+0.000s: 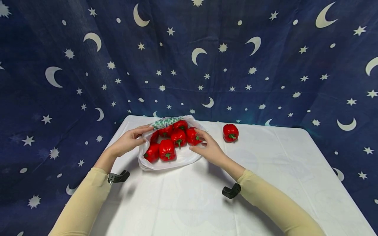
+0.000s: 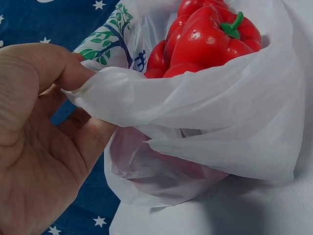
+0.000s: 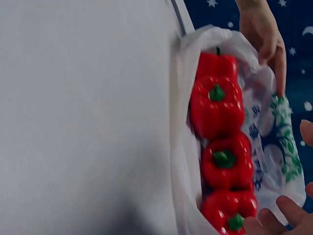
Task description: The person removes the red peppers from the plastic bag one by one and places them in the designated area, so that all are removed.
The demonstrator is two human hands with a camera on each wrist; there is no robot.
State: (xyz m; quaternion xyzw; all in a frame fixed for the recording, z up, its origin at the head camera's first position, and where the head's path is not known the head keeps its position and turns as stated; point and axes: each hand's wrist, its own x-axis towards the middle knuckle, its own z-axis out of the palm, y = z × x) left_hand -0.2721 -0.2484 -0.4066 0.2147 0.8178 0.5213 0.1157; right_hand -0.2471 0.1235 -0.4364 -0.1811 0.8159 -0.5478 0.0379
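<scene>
A white plastic bag (image 1: 184, 156) with a green and blue leaf print lies with its mouth wide, holding several red bell peppers (image 1: 167, 150) with green stems. At the bag's left side, my left hand (image 1: 127, 141) pinches its rim between thumb and fingers; the pinched plastic (image 2: 90, 87) shows in the left wrist view. My right hand (image 1: 210, 149) reaches over the bag's right edge. Its fingertips are at the rightmost pepper in the bag (image 1: 192, 136), with thumb and fingers spread apart. In the right wrist view, those fingers (image 3: 288, 213) overlap the nearest pepper (image 3: 227, 209).
One more red bell pepper (image 1: 230, 132) sits on the white-covered table (image 1: 265, 170), right of the bag near the back edge. Behind the table hangs a dark blue cloth (image 1: 183, 39) with moons and stars. Dark straps (image 1: 231, 190) are on both wrists.
</scene>
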